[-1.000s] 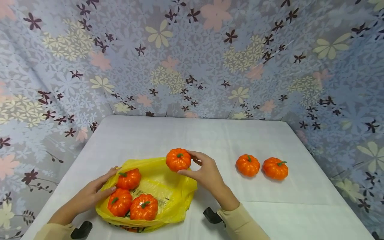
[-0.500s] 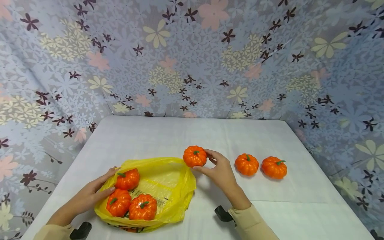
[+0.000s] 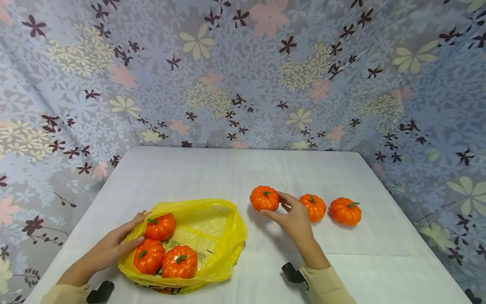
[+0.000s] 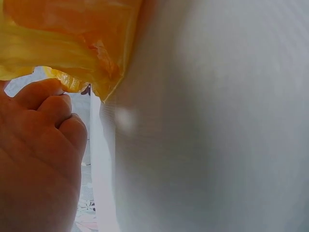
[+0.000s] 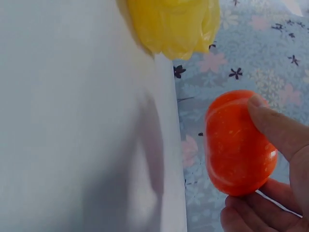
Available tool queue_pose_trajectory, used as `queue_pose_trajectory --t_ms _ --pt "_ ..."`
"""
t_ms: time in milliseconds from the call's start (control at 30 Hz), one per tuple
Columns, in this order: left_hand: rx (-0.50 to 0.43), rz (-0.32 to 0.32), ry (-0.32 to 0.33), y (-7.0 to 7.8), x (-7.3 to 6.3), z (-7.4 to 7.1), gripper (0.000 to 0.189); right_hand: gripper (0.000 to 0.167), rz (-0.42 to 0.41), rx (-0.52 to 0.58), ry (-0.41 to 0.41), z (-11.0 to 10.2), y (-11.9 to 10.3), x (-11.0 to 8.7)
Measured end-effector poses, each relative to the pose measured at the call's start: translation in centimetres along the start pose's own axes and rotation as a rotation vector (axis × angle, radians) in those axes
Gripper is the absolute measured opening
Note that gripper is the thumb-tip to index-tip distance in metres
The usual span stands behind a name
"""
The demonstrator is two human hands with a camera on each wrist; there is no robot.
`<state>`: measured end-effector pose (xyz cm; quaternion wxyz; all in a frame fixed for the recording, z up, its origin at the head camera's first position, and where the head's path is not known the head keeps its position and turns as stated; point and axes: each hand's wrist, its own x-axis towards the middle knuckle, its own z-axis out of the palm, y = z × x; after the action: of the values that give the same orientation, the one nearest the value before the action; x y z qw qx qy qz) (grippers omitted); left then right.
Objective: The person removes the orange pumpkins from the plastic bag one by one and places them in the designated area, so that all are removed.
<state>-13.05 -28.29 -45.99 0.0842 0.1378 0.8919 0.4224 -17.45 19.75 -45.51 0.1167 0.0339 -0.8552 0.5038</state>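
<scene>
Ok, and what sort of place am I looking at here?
Probably a makeshift tabletop recording setup, though I can't be certain: a floral backdrop closes in three sides of a white-topped table, and a dark fitting shows at each wrist.

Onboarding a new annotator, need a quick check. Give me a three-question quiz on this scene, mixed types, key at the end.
1. True or false: the right hand holds a pumpkin outside the yellow bag.
2. How many pumpkins can be seen inside the yellow bag? A) two B) three C) four
3. Fill in, from the head view: the left hand is at the yellow bag's ____ side, and two loose pumpkins lie on the white table to the yellow bag's ____.

Key: 1. True. 2. B. 3. left; right.
</scene>
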Motion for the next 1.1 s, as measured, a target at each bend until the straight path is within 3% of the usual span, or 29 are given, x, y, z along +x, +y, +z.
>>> queue_pose_trajectory --t_ms 400,800,1100 --pt "0.012 0.013 -0.001 0.1 0.0 -0.1 0.064 0.078 0.117 -0.083 0.03 -1.4 1.2 -0.6" --pt "0.015 0.005 0.002 0.0 -0.1 -0.1 0.065 0.079 0.087 -0.259 0.08 -1.5 2.0 -0.8" --pt "0.022 0.006 0.005 -0.2 -0.2 0.0 0.064 0.081 0.106 -0.421 0.038 -1.3 1.7 -0.9"
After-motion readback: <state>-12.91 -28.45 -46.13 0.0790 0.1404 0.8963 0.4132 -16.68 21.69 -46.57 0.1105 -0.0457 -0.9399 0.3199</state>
